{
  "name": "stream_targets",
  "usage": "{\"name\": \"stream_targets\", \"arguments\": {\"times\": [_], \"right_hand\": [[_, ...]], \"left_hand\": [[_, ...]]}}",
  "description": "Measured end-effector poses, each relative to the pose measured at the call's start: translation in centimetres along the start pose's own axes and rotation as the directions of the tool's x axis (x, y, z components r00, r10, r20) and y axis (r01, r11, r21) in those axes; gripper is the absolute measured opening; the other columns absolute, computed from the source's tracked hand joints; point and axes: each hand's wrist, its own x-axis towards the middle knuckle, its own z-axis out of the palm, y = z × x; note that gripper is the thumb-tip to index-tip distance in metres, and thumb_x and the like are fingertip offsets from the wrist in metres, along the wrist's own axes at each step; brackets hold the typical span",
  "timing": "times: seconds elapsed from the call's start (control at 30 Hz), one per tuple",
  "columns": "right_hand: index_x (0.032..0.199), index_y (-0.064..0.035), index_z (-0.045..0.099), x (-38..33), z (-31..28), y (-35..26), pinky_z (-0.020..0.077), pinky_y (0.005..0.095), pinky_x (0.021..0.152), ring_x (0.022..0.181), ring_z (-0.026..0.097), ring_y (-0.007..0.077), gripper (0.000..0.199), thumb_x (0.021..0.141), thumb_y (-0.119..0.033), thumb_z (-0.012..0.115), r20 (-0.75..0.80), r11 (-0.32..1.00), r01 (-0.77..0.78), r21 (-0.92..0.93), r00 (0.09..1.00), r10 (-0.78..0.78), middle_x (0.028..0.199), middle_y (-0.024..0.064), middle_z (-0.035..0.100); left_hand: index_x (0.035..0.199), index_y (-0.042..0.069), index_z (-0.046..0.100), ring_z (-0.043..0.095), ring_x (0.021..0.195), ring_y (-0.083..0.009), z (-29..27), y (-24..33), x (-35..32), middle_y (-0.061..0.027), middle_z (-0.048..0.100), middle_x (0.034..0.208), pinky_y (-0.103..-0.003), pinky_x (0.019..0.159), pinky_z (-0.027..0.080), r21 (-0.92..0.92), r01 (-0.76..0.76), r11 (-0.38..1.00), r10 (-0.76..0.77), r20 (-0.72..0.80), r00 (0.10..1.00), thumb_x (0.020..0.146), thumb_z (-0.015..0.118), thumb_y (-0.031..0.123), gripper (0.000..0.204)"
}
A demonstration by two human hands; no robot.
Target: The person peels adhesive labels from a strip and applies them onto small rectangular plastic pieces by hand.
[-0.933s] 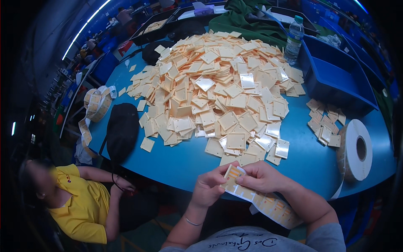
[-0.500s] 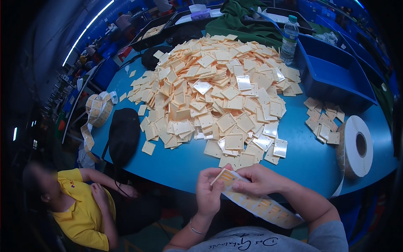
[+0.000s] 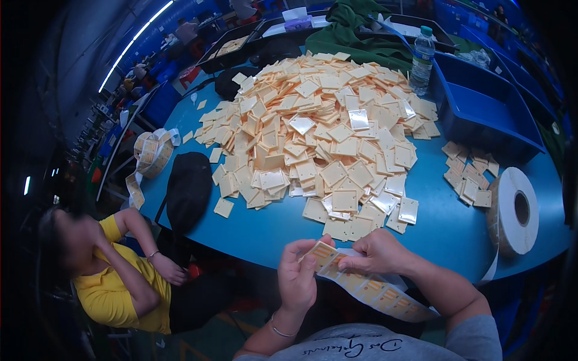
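Note:
Near the table's front edge, my left hand point(image 3: 296, 281) is closed on a cream square plastic plate point(image 3: 316, 251), thumb in front and fingers behind. Orange-striped print shows on the plate's face. My right hand point(image 3: 379, 255) grips a long backing strip of orange-and-cream labels point(image 3: 385, 299), its thumb pressed on the upper part. The strip's top end meets the plate, and its tail hangs down to the right over my lap. Whether a label is stuck to the plate or only lies against it, I cannot tell. Beyond my hands rises a big heap of cream plates point(image 3: 325, 129).
On the right stand a label roll point(image 3: 530, 210), a small group of plates with striped labels point(image 3: 466, 174), a blue bin point(image 3: 481, 114) and a water bottle point(image 3: 422, 63). Left are a black bag point(image 3: 186, 189) and another label roll point(image 3: 152, 153). A person in yellow point(image 3: 123, 274) sits there.
My right hand has turned and its fingers have curled in more, its thumb still on the label strip. My left hand keeps the plate. The person in yellow has raised a hand toward their head.

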Motion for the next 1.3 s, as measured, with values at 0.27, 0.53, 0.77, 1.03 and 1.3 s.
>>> {"name": "stream_targets", "arguments": {"times": [0.27,0.53,0.77,1.03,1.3], "right_hand": [[0.051,-0.0037,0.055,-0.3,0.3,0.3,0.0340,0.0303,0.041,0.038,0.044,0.0180,0.055,0.065,-0.056,0.061,0.004,0.998,0.005,-0.068,1.000,-0.005,0.041,0.0073,0.043],[0.067,-0.0070,0.063,-0.1,-1.4,0.3,0.0385,0.0309,0.048,0.051,0.053,0.0190,0.037,0.074,-0.043,0.059,0.194,0.995,0.049,0.087,0.979,-0.065,0.053,0.0055,0.054],[0.075,0.0018,0.061,0.9,-0.1,0.8,0.0432,0.0270,0.063,0.072,0.055,0.0165,0.021,0.081,-0.018,0.056,0.073,0.665,0.464,0.585,0.787,-0.612,0.081,0.0096,0.060],[0.074,0.0011,0.063,-0.5,-0.6,1.6,0.0436,0.0254,0.061,0.071,0.057,0.0151,0.024,0.078,-0.022,0.060,-0.080,0.708,0.342,0.618,0.923,-0.376,0.079,0.0093,0.061],[0.079,0.0024,0.063,0.2,-0.6,3.4,0.0447,0.0259,0.061,0.070,0.058,0.0140,0.020,0.079,-0.018,0.060,0.374,0.783,0.219,0.582,0.783,-0.497,0.081,0.0123,0.062]], "left_hand": [[0.103,0.002,0.041,0.053,0.098,-0.0304,-0.3,0.1,-0.8,-0.0216,0.053,0.105,-0.040,0.084,0.044,0.059,-0.048,0.997,0.046,0.024,0.999,0.086,0.045,0.008,0.019],[0.106,-0.001,0.040,0.051,0.102,-0.0281,-0.6,2.2,0.5,-0.0225,0.049,0.111,-0.035,0.083,0.045,0.054,-0.106,0.993,0.106,0.015,0.994,0.088,0.039,0.007,0.020],[0.113,0.002,0.038,0.042,0.112,-0.0229,-1.3,0.3,-0.4,-0.0168,0.044,0.119,-0.034,0.095,0.034,0.215,0.094,0.972,-0.129,0.157,0.979,0.087,0.042,0.009,0.028],[0.114,-0.002,0.037,0.029,0.123,-0.0202,0.5,-0.4,2.3,-0.0141,0.035,0.128,-0.032,0.101,0.025,-0.077,0.166,0.983,-0.130,0.349,0.928,0.087,0.035,0.004,0.028],[0.125,0.006,0.029,0.035,0.115,-0.0180,8.5,-2.6,11.8,-0.0077,0.033,0.127,-0.030,0.094,0.031,-0.107,0.150,0.983,-0.058,0.594,0.803,0.084,0.042,0.008,0.044]]}}
